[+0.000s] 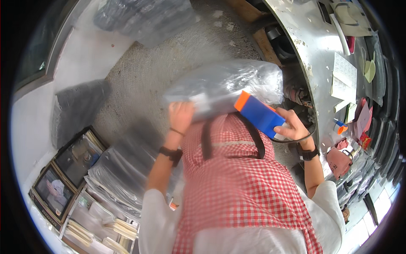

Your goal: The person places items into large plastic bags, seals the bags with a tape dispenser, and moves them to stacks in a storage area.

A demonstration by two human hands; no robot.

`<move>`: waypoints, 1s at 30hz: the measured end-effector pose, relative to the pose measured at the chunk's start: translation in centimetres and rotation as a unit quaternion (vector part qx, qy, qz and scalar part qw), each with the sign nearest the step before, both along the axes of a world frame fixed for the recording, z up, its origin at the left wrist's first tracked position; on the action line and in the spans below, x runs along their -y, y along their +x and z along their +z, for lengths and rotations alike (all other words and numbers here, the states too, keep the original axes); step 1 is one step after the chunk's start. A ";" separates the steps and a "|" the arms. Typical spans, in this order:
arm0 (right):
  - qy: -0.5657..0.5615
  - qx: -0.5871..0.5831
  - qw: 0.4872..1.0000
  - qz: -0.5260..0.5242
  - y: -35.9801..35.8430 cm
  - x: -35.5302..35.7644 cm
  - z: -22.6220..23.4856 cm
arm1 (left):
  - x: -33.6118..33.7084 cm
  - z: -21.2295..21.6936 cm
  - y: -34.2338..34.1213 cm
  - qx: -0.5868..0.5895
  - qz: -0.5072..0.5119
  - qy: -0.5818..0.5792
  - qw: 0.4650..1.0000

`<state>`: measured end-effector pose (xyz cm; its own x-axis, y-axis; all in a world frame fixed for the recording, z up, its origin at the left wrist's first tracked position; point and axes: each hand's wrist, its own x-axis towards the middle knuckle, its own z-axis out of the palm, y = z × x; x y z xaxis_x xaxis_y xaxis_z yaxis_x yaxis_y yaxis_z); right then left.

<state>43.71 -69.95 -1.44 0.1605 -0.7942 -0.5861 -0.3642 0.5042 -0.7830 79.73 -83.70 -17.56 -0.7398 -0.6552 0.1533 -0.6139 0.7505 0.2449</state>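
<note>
A clear-plastic-wrapped bundle (224, 80), grey beneath its shiny film, lies across my lap and knees, over a red-and-white checked apron (237, 182). My left hand (181, 117) is closed on the bundle's near left edge, slightly blurred. A small white label-like patch (201, 100) shows beside its fingers. In my right hand (292, 126) is a blue box-shaped device with an orange end (260, 115). Its orange end points up and left, over the bundle's near right side. A black cord (292, 141) curves below that hand toward the wrist. The bundle's underside is hidden.
To the right runs a metal table (302, 25) with papers (343, 78), a pink pouch (338, 163) and an orange-and-blue roll (340, 127). More plastic-wrapped stacks stand at lower left (127, 178) and far left (144, 19). A dark package (78, 110) leans on the white wall.
</note>
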 end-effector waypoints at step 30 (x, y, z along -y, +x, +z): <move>0.048 -0.033 0.960 -0.276 22.4 -2.2 -13.5 | 15.5 -6.1 -2.5 -0.073 0.072 0.250 0.963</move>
<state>66.12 -67.70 -14.91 -0.3080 -0.6891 -0.6560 -0.0684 0.7037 -0.7072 77.25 -99.20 -23.63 -0.6296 -0.7688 -0.1122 -0.6346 0.4256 0.6451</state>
